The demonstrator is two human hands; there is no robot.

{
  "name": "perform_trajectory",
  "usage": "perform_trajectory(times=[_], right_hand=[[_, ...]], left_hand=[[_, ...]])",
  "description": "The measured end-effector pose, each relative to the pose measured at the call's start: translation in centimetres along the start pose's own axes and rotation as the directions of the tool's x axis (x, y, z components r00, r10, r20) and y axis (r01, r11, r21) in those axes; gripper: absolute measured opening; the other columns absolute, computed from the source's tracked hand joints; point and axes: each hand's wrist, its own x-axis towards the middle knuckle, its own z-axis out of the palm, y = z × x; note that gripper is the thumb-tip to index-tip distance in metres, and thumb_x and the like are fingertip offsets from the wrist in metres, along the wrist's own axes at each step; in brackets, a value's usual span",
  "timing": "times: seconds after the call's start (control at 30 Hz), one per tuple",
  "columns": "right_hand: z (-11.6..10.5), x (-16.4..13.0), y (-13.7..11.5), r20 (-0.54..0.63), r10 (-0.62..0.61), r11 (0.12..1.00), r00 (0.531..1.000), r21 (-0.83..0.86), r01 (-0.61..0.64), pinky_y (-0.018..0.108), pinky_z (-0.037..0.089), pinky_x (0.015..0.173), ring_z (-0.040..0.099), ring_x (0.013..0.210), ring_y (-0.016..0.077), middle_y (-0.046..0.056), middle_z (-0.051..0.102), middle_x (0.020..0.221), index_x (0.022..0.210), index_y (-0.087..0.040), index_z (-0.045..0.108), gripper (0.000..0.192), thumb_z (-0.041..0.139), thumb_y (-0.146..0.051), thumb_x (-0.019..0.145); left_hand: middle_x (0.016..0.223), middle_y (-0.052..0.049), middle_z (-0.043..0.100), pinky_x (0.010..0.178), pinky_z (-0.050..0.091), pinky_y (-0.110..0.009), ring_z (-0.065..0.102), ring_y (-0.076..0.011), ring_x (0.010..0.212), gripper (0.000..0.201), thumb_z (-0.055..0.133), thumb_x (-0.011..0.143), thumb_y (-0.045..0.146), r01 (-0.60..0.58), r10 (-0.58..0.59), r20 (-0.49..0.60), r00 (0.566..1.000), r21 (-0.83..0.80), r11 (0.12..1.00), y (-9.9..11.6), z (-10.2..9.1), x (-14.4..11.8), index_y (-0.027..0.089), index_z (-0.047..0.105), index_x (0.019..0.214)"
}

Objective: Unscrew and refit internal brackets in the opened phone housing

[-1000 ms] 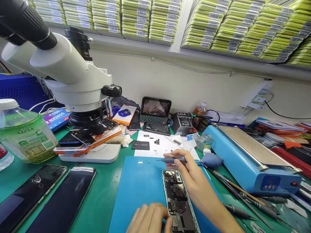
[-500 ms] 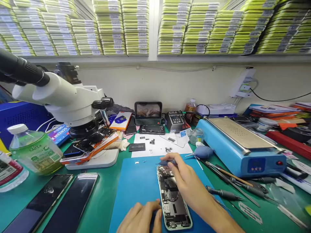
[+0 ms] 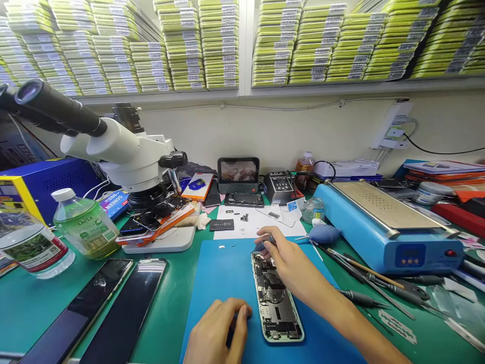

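Note:
An opened smartphone with a pale green frame lies on the blue mat, its inner parts bare. My right hand reaches over its top end, fingers closed round a slim blue-grey hand tool. The tool's kind and tip are mostly hidden by the fingers. To the left of the phone, my left hand rests on the mat, apart from the frame. Its thumb and index fingertips come together; whether anything small is between them cannot be seen. Small loose pieces lie near the mat's far edge.
A white sheet behind the mat carries a black battery and small parts. Two dark phones, bottles and a microscope stand left. Right are a blue heating plate machine, a blower bulb, tools and a blade.
The view has shifted, so most things appear farther right. My left hand has come away from the phone's left edge. My right hand stays at the phone's top end with the tool.

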Motion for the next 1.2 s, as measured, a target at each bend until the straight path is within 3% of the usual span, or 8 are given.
perform_trajectory(times=[0.33, 0.53, 0.7, 0.8, 0.93, 1.07, 1.13, 1.2], right_hand=[[-0.7, -0.8, 0.2, -0.125, 0.02, 1.0, 0.992, 0.009, -0.019, 0.044, 0.064, 0.094, 0.081, 0.095, 0.024, 0.012, 0.08, 0.127, 0.152, -0.027, 0.043, 0.048, 0.035, -0.055, 0.115], [0.2, 0.3, -0.5, 0.056, -0.085, 0.989, 0.995, -0.119, 0.091, 0.041, 0.058, 0.094, 0.077, 0.099, 0.0255, 0.01, 0.08, 0.125, 0.15, -0.03, 0.052, 0.04, 0.04, -0.039, 0.113], [0.1, 2.1, -1.2, 0.183, -0.088, 0.973, 0.979, -0.197, 0.125, 0.043, 0.057, 0.095, 0.078, 0.101, 0.0292, 0.01, 0.082, 0.11, 0.152, -0.027, 0.059, 0.049, 0.046, -0.023, 0.106], [0.1, 2.7, -1.1, 0.173, -0.072, 0.973, 0.982, -0.204, 0.107, 0.043, 0.056, 0.094, 0.077, 0.098, 0.0295, 0.011, 0.082, 0.108, 0.153, -0.026, 0.06, 0.049, 0.047, -0.023, 0.105], [-0.1, 2.5, -1.3, 0.088, -0.068, 0.99, 0.994, -0.119, 0.079, 0.043, 0.058, 0.094, 0.076, 0.095, 0.0267, 0.009, 0.081, 0.113, 0.15, -0.029, 0.06, 0.041, 0.047, -0.033, 0.11], [-1.1, 0.3, -1.4, -0.079, -0.009, 0.999, 0.997, 0.032, 0.011, 0.042, 0.062, 0.095, 0.077, 0.094, 0.0229, 0.007, 0.081, 0.118, 0.154, -0.03, 0.051, 0.046, 0.042, -0.052, 0.115], [-1.4, -1.5, -1.3, -0.122, 0.057, 0.992, 0.991, 0.119, -0.042, 0.04, 0.065, 0.089, 0.078, 0.09, 0.0226, 0.008, 0.081, 0.117, 0.155, -0.029, 0.049, 0.052, 0.05, -0.059, 0.113], [-1.3, -3.5, -1.3, -0.133, 0.168, 0.944, 0.977, 0.306, -0.121, 0.037, 0.066, 0.078, 0.076, 0.082, 0.0219, 0.006, 0.082, 0.112, 0.158, -0.031, 0.05, 0.066, 0.071, -0.062, 0.103]], left_hand=[[0.096, 0.001, 0.086, 0.071, 0.059, -0.021, 0.082, -0.0162, 0.084, 0.039, 0.044, 0.12, 0.044, 0.187, -0.179, 0.064, 0.982, -0.155, 0.97, 0.6, -0.8, 0.7, 0.03, 0.077, 0.104], [0.09, 0.003, 0.082, 0.067, 0.056, -0.027, 0.075, -0.0193, 0.074, 0.027, 0.051, 0.115, 0.037, 0.183, -0.174, 0.118, 0.978, -0.071, 0.981, 1.3, -1.0, 1.3, 0.034, 0.078, 0.111], [0.124, -0.002, 0.084, 0.096, 0.061, -0.039, 0.079, -0.0271, 0.106, 0.029, 0.051, 0.112, 0.026, 0.085, -0.079, 0.14, 0.987, -0.036, 0.996, 1.6, 0.2, 1.5, 0.033, 0.074, 0.128], [0.129, -0.004, 0.083, 0.101, 0.061, -0.042, 0.079, -0.0279, 0.109, 0.029, 0.049, 0.113, 0.025, 0.055, -0.049, 0.144, 0.988, -0.041, 0.998, 1.5, 0.7, 1.3, 0.032, 0.072, 0.128], [0.126, -0.003, 0.084, 0.1, 0.063, -0.04, 0.08, -0.0264, 0.107, 0.026, 0.049, 0.114, 0.026, 0.041, -0.033, 0.142, 0.989, -0.058, 0.997, 1.1, 0.3, 1.2, 0.032, 0.072, 0.126], [0.1, -0.002, 0.084, 0.077, 0.064, -0.028, 0.077, -0.0199, 0.078, 0.026, 0.05, 0.116, 0.034, 0.066, -0.058, 0.098, 0.993, -0.074, 0.995, 0.9, -0.9, 1.3, 0.032, 0.075, 0.124], [0.092, 0.0, 0.082, 0.07, 0.061, -0.024, 0.072, -0.0169, 0.068, 0.027, 0.052, 0.117, 0.041, 0.102, -0.098, 0.047, 0.994, -0.11, 0.989, 0.9, -1.4, 1.5, 0.032, 0.077, 0.121], [0.097, 0.001, 0.083, 0.066, 0.06, -0.022, 0.071, -0.0149, 0.067, 0.026, 0.057, 0.115, 0.046, 0.142, -0.144, 0.005, 0.99, -0.194, 0.971, 1.0, -1.6, 1.7, 0.034, 0.079, 0.123]])
